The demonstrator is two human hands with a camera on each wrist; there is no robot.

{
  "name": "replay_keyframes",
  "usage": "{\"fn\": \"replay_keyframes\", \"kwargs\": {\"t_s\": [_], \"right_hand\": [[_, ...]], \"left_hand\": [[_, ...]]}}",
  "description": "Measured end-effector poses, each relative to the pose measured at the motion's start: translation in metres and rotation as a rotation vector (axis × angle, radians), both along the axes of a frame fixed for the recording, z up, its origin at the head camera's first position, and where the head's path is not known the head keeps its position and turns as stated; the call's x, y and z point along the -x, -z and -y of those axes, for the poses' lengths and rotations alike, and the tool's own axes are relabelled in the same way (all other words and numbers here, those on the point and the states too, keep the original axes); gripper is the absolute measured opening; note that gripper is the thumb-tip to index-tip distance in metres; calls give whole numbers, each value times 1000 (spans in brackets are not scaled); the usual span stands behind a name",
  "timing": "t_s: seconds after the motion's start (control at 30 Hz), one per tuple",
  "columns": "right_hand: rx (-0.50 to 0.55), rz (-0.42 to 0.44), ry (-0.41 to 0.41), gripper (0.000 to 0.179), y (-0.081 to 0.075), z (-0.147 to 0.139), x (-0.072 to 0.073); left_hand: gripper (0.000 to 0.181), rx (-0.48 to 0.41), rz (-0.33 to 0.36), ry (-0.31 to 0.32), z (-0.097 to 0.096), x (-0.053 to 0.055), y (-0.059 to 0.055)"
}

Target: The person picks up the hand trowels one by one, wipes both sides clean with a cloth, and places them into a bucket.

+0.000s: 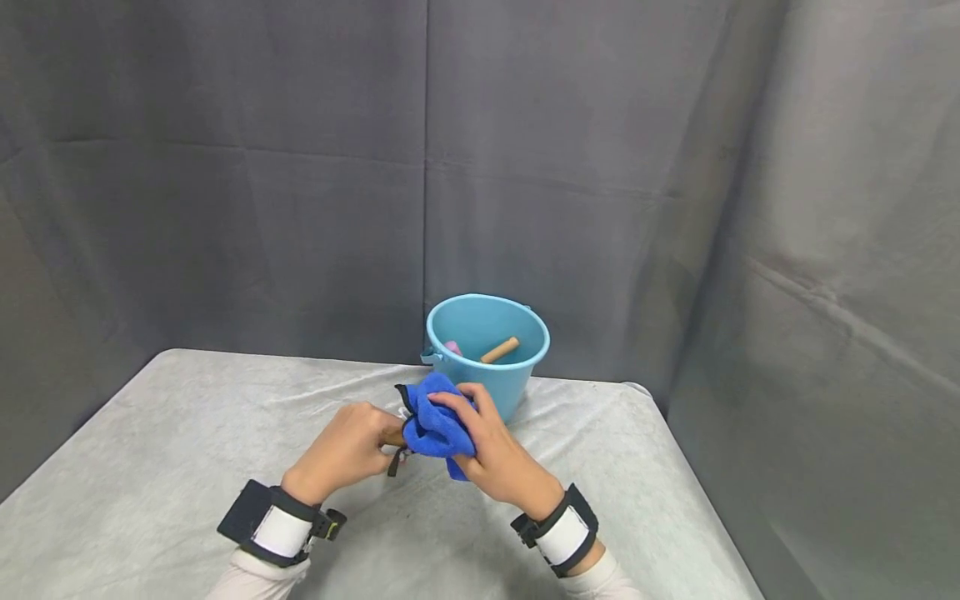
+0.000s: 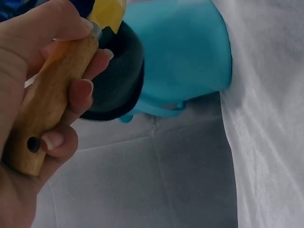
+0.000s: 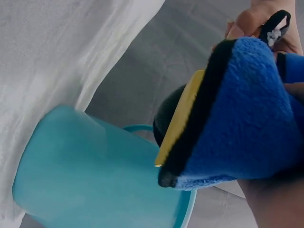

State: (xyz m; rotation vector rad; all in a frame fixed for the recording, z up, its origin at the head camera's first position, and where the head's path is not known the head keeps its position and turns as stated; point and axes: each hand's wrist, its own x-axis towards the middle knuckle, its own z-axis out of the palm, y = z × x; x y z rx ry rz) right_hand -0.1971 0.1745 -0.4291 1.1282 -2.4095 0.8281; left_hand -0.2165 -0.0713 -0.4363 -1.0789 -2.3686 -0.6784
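My left hand [image 1: 348, 442] grips the wooden handle [image 2: 54, 90] of a hand tool, fingers curled round it; a dark hole shows near the handle's end. A blue cloth [image 1: 438, 429] with black edging covers much of the tool's yellow head [image 3: 183, 118], whose edge sticks out in the right wrist view. My right hand [image 1: 502, 450] holds the cloth around that head, fingers bent over the top. The cloth hides the head's full shape. From the cloth's edge near my left hand hangs a black loop [image 3: 278, 26]. Both hands are in front of the blue bucket [image 1: 506, 387].
Inside the bucket lean another wooden handle [image 1: 500, 350] and a pink piece [image 1: 453, 347]. It stands near the far edge of a table [image 1: 225, 417] covered in pale cloth. Grey curtains [image 1: 300, 208] hang behind the table and along its sides.
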Motion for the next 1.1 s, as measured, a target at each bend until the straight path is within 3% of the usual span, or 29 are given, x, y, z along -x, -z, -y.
{"fn": "replay_keyframes", "kwargs": {"t_s": [0.2,0.4,1.1], "right_hand": [[-97,-21,0,74,0,-3,2],[-150,29,4,72,-2,-7,3],[-172,68,23,62,-3,-16,5]], "left_hand": [[27,-3,-4,21,4,1,-2],[18,4,-39,12,6,2,-1],[19,-2,-63,-80,21,2,-4]]}}
